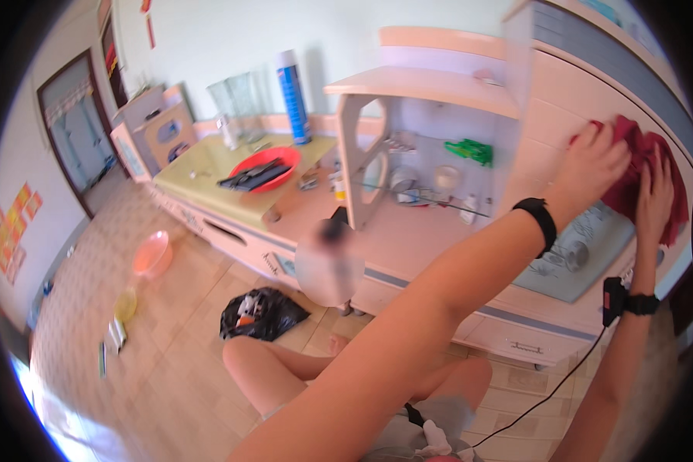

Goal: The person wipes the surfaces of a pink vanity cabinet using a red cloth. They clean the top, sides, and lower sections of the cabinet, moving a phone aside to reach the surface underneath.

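Note:
A dark red cloth lies bunched against the pale pink front of a tall cabinet at the right. My left hand reaches across to it, its bent fingers pressing the cloth at its left edge. Lower and further right, my right hand holds the same cloth, fingers stretched upward over it. Black bands circle both wrists, and a small black device with a cable sits by the right one. Just below the hands is a grey-blue glass door panel with a plant pattern.
An open shelf unit holds jars and a green object. Further left, a red basin with dark items and a blue spray can stand on the counter. A black plastic bag and pink basin are on the floor.

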Demonstrator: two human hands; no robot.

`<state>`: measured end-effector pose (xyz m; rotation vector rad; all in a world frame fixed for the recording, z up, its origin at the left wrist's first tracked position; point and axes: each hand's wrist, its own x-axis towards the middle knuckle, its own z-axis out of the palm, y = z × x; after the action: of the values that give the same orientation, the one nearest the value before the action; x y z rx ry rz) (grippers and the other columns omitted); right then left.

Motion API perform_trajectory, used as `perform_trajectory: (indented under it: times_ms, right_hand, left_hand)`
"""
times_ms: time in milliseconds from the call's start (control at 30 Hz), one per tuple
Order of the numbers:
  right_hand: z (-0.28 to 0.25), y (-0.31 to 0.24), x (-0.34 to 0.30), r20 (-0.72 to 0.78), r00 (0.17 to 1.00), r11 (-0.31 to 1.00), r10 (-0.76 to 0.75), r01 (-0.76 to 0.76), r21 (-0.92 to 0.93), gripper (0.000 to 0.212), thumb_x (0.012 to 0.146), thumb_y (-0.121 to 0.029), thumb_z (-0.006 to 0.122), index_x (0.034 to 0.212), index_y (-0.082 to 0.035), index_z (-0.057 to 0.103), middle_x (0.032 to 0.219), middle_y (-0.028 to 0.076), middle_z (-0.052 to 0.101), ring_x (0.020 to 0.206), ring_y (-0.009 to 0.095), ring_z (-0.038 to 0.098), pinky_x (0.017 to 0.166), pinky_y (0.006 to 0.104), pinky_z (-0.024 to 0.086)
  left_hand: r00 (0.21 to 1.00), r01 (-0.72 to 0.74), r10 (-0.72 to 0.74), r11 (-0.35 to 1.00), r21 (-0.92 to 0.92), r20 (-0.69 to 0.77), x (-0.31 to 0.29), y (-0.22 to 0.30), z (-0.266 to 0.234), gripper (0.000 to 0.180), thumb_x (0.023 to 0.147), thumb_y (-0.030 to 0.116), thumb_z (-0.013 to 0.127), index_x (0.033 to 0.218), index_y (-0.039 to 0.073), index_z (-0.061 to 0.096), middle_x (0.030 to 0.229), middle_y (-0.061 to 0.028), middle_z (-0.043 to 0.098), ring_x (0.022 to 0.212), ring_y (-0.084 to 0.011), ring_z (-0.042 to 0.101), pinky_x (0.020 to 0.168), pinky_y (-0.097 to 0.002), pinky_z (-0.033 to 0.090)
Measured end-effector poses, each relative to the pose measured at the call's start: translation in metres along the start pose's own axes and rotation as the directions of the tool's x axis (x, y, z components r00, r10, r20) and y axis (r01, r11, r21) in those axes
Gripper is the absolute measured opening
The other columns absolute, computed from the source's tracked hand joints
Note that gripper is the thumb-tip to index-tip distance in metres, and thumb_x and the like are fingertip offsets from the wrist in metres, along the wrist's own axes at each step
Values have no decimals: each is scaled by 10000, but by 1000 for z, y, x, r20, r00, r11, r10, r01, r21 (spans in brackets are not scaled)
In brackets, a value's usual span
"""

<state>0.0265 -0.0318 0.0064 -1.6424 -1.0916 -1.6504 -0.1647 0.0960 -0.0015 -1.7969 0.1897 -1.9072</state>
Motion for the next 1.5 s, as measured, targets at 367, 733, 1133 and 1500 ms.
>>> perform_trajectory:
  times_ms: [367, 733, 1133, 1500]
  right_hand:
    - [4, -173, 9, 23, 992, 937, -127, 112, 330, 492, 908, -309, 523, 1370, -189, 403, 1388, 160, 385, 1235, 367, 381, 1020, 446, 313]
    - [31, -304, -96, 585, 705, 809, -401, -27, 587, 588, 813, -57, 546, 1361, -218, 407, 1411, 127, 335, 1281, 360, 351, 1068, 459, 284]
    - [-10, -391, -262, 550, 373, 623, -747, 107, 774, 600, 769, -29, 526, 1321, -257, 463, 1373, 63, 420, 1127, 249, 530, 740, 346, 538]
    - [23, -502, -252, 432, 486, 504, -760, 20, 864, 616, 714, 20, 568, 1271, -237, 511, 1367, 49, 431, 1140, 220, 514, 693, 319, 540]
  left_hand:
    - [993, 31, -44, 992, 123, 109, -46, -78, -91, 192, 699, 123, 586, 866, 42, 633, 1015, -73, 541, 1070, -288, 499, 787, -372, 454]
    - [778, 526, -512, 848, 67, 364, -191, -75, -216, 361, 735, 33, 533, 1090, -24, 553, 1164, -132, 493, 1102, -308, 483, 884, -354, 457]
    - [236, 617, -695, 647, 448, 679, -405, 23, -319, 264, 737, 65, 539, 990, 32, 606, 1050, -75, 551, 1125, -287, 498, 931, -365, 424]
    - [147, 860, -972, 217, 463, 183, -404, -10, -351, 329, 714, -87, 499, 1027, -20, 573, 1136, -126, 516, 1023, -359, 503, 851, -393, 457]
